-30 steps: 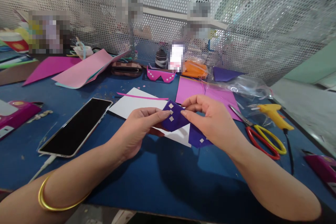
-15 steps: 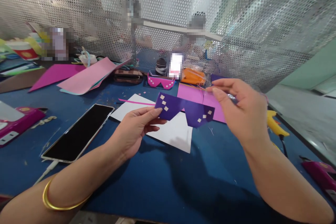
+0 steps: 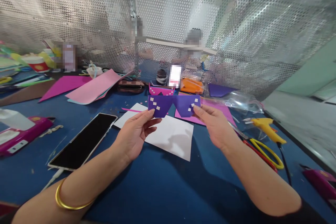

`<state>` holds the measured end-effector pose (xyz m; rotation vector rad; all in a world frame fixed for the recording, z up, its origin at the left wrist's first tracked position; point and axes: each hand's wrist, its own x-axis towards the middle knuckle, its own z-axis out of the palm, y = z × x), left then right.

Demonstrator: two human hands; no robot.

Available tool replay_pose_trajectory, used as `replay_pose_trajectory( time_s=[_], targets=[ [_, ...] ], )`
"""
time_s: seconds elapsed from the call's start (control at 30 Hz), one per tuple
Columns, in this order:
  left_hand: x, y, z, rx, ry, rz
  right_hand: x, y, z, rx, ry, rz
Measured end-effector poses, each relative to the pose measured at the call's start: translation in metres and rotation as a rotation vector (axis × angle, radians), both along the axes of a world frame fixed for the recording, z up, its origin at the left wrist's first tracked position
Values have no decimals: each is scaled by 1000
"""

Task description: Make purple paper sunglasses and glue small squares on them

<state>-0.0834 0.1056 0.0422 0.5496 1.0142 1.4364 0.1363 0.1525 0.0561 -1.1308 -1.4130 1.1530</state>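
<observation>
Purple paper glasses (image 3: 161,104) with small white squares on both lenses are held up level above the table. My left hand (image 3: 135,131) pinches their left lower edge between thumb and fingers. On the other end, my right hand (image 3: 214,122) grips the right lens with thumb and fingers. Just behind them stands a pink pair of paper glasses (image 3: 164,90) with similar white squares. Under my hands lie a white sheet (image 3: 175,140) and a pink-purple sheet (image 3: 223,110). A thin pink strip (image 3: 131,110) rests across the white sheet.
Left of me lie a charging phone (image 3: 84,141) and a magenta glue-tape device or similar tool (image 3: 28,133). To the right are scissors (image 3: 267,154) and a yellow glue gun (image 3: 265,127). Coloured sheets (image 3: 91,87), a brown case (image 3: 130,86) and an orange packet (image 3: 192,85) line the back, before a perforated metal screen (image 3: 168,17).
My right hand has come down and left to take hold of the purple glasses' right end. The glasses are now level and nearer the middle. The view has tilted slightly upward.
</observation>
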Motion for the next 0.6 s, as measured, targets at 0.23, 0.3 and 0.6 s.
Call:
replay_pose_trajectory(
  time_s=[0.23,0.3,0.6],
  targets=[
    [2,-2,-2,-5,48,-48,-11,-10,-2,-78,27,-31],
    [2,-2,-2,-12,31,-54,-12,-10,-2,-104,58,-52],
    [8,-1,0,-26,18,-52,-14,-13,-5,-178,148,21]
  ],
)
